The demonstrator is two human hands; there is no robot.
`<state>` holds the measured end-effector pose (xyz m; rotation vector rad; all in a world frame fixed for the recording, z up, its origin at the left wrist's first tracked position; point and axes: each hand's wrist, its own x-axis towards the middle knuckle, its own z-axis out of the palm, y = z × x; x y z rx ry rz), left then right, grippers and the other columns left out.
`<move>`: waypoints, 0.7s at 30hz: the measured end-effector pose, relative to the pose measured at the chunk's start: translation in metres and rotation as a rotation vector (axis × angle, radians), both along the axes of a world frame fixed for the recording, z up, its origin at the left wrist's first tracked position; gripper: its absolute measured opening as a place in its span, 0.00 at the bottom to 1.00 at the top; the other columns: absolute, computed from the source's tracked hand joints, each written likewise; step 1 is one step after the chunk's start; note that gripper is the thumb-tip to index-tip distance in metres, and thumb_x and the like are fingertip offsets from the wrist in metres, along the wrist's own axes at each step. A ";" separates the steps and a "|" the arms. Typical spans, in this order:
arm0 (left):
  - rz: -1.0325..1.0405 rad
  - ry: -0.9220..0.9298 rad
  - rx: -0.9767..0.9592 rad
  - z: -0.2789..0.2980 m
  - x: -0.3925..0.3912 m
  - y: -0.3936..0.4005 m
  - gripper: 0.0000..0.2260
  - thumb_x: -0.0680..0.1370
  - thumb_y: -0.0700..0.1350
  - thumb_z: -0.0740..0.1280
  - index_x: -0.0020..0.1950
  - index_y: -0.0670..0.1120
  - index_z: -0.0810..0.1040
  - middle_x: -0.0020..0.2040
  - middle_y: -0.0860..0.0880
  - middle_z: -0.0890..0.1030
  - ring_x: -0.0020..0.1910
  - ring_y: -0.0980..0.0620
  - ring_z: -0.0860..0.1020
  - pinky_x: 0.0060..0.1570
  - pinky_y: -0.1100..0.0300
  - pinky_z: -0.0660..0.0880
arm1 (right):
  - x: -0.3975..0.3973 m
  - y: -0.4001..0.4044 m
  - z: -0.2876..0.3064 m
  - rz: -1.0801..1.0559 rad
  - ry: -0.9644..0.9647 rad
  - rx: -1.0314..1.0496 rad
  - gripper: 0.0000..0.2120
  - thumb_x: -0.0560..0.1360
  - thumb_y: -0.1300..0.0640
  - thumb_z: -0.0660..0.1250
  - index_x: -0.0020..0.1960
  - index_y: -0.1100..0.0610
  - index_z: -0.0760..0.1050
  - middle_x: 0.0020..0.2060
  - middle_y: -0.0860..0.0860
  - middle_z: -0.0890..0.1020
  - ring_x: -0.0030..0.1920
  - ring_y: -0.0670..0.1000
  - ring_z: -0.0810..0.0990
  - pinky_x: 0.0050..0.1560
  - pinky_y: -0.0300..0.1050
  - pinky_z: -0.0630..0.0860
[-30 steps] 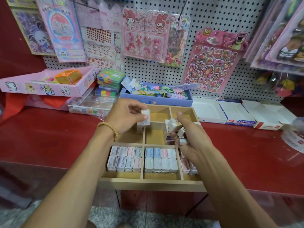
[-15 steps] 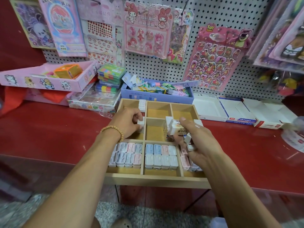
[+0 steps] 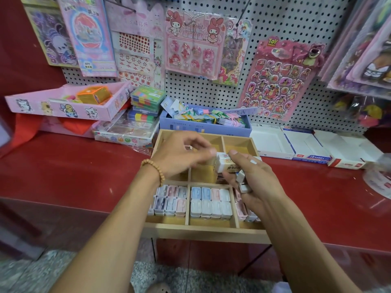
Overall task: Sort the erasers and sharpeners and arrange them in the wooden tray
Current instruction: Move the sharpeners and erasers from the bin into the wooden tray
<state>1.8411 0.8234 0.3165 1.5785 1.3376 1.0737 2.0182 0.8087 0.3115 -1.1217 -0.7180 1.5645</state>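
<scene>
**Handling assessment: wrapped erasers at the divided wooden tray**

The right hand [image 3: 251, 180] is curled round a cluster of small white block erasers in printed paper sleeves [image 3: 229, 167], with the thumb on top of the uppermost block and further small blocks wedged between the lower fingers. The left hand [image 3: 182, 154] has its fingers bent toward that uppermost block, fingertips at its left end; whether it has already taken a firm pinch cannot be told (motion blur at the contact). Both hands are above the middle row of the pale wooden tray with partitioned compartments [image 3: 203, 229], which sits at the front edge of the glossy red table [image 3: 63, 176].

The front row of the tray already carries pastel plastic sharpeners with rounded rectangular bodies [image 3: 210, 203], packed side by side in neat ranks. The back compartments appear mostly bare; the middle row is largely hidden by the hands.

Judgement on handling: the erasers look light, firm yet slightly yielding, and not fragile. The paper sleeves are probably smooth, so a block could slide out of a loose bundle. The sound hold would be a pinch across the two long sides of a single block, taken from the top of the stack. The loosely wedged lower blocks seem the likeliest to drop.
</scene>
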 end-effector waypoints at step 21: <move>0.123 -0.376 -0.068 0.003 -0.006 0.003 0.04 0.75 0.34 0.70 0.46 0.42 0.81 0.39 0.45 0.84 0.36 0.51 0.83 0.35 0.64 0.79 | 0.010 0.005 -0.001 0.096 -0.384 0.256 0.08 0.78 0.56 0.70 0.44 0.61 0.80 0.35 0.54 0.78 0.30 0.47 0.76 0.28 0.38 0.72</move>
